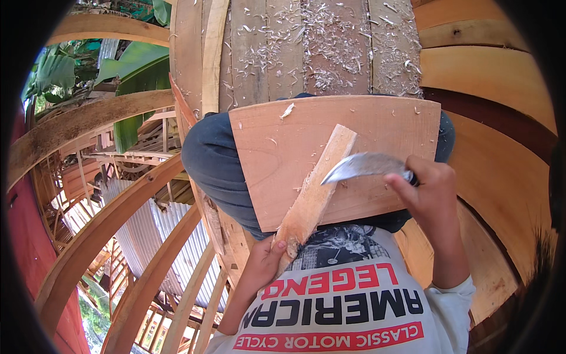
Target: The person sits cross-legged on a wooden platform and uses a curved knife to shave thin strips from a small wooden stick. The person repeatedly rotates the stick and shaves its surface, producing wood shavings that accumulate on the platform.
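A wide wooden board (pixel 377 135) lies across my lap. On it rests a narrow wooden strip (pixel 315 189), slanting from lower left to upper right. My left hand (pixel 268 256) grips the strip's lower end against my shirt. My right hand (pixel 427 189) holds a broad-bladed knife (pixel 362 166) by its handle. The blade's tip touches the strip's right edge about midway up, where the wood looks freshly shaved.
Wood shavings (pixel 321 41) litter the plank floor (pixel 259 59) ahead. Curved wooden ribs (pixel 100 230) run on the left, with corrugated metal sheets (pixel 159 224) and banana leaves (pixel 132 65) below. Curved planking (pixel 489 76) rises on the right.
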### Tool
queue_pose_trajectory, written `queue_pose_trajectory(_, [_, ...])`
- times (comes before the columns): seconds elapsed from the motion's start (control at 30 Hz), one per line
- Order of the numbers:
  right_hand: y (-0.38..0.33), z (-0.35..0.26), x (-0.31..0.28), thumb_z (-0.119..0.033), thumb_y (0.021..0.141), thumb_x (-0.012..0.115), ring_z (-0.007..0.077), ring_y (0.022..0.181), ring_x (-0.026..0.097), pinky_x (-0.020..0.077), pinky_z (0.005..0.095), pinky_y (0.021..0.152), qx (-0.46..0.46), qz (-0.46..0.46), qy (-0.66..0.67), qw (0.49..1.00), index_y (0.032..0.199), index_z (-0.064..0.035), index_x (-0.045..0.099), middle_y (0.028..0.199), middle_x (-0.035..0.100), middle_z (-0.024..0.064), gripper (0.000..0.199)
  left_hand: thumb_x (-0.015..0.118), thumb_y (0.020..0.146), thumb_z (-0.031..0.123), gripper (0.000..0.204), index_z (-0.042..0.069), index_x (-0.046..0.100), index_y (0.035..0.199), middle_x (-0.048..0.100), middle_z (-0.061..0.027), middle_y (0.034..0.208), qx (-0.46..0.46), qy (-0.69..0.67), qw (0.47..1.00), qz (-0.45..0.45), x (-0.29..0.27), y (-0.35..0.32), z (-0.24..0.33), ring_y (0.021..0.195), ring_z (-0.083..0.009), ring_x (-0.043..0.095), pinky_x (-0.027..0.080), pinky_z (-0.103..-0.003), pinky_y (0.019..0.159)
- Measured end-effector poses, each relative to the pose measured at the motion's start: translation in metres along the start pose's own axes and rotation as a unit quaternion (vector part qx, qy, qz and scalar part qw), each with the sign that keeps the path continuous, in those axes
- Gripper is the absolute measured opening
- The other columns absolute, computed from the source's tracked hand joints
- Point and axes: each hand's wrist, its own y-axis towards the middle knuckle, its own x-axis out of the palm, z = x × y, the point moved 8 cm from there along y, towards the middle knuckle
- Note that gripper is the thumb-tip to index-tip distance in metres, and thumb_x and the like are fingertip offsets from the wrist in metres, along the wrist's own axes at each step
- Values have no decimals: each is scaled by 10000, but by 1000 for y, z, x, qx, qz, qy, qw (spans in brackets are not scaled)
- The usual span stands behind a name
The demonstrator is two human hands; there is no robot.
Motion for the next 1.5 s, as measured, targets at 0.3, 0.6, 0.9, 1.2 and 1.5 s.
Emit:
queue_pose_trajectory(0.3, [7,-16,30,-526,684,747,283,507,589,449,358,488,-54,-18,-45,997,657,-43,621,559,569,120,501,408,1015,376,473,-51,612,1038,646,-51,898,-19,-28,998,-45,2,2,-7,851,-100,551,449,-263,786])
queue_pose_trajectory(0.6, [46,44,-3,-574,801,646,300,493,582,437,342,469,67,148,-53,985,647,-22,626,527,552,145,573,394,1023,352,467,-67,595,1070,650,-63,914,-23,-43,995,-88,9,3,-19,864,-103,552,447,-258,797])
queue_pose_trajectory(0.9, [-6,-5,5,-508,751,717,275,473,575,433,361,458,-51,34,-17,998,595,-42,567,523,547,116,514,379,1028,338,461,-69,588,1088,637,-42,938,-84,-81,983,-139,12,6,-20,862,-94,543,443,-249,791])
queue_pose_trajectory(1.2, [7,-16,31,-597,652,733,263,474,579,441,345,451,-116,47,-40,991,596,-79,591,518,543,81,540,304,1022,453,562,-30,590,1010,586,-46,834,-64,-15,991,-114,10,5,-15,777,-108,508,434,-268,731])
queue_pose_trajectory(1.5, [25,-9,17,-656,645,709,250,423,548,429,341,423,-121,124,-103,980,573,-95,598,466,511,67,577,376,1020,415,526,-59,596,1087,631,-43,912,-118,-24,988,-100,7,5,-18,815,-86,524,444,-243,772])
